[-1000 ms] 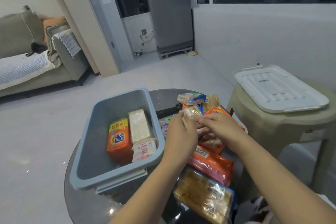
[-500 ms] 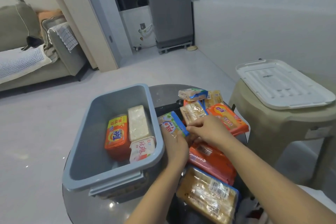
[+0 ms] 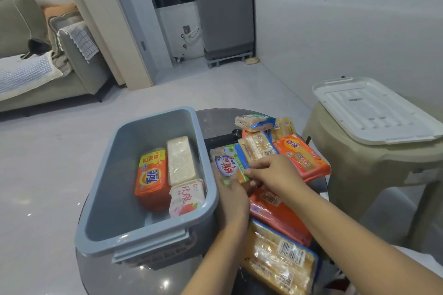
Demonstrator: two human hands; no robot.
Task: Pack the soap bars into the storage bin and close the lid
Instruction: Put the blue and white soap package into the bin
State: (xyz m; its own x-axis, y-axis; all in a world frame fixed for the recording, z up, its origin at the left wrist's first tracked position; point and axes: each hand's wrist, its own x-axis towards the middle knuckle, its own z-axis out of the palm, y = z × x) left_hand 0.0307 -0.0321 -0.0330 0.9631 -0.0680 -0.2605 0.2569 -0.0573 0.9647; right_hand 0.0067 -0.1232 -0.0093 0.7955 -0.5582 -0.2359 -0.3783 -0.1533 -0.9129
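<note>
A: What did the head camera show around the grey storage bin (image 3: 115, 201)?

B: It sat open on a round dark glass table (image 3: 215, 124). Inside lay an orange Tide bar (image 3: 150, 176), a pale bar (image 3: 181, 160) and a pink-and-white one (image 3: 187, 195). Right of the bin, more wrapped soap bars were heaped on the table, among them an orange pack (image 3: 303, 157) and a yellow multipack (image 3: 279, 261).

A: And the hands?

B: The left hand (image 3: 233, 201) and right hand (image 3: 273, 173) were both closed on a blue-and-green wrapped soap bar (image 3: 229, 166), just beside the bin's right rim.

A: The lid?

B: The white lid (image 3: 376, 112) rested flat on a beige plastic stool (image 3: 374, 165), well right of the bin.

A: The room?

B: Pale grey floor; a sofa (image 3: 36, 72) far left of the bin, a grey washing machine (image 3: 223, 7) beyond it, white wall under dark windows.
</note>
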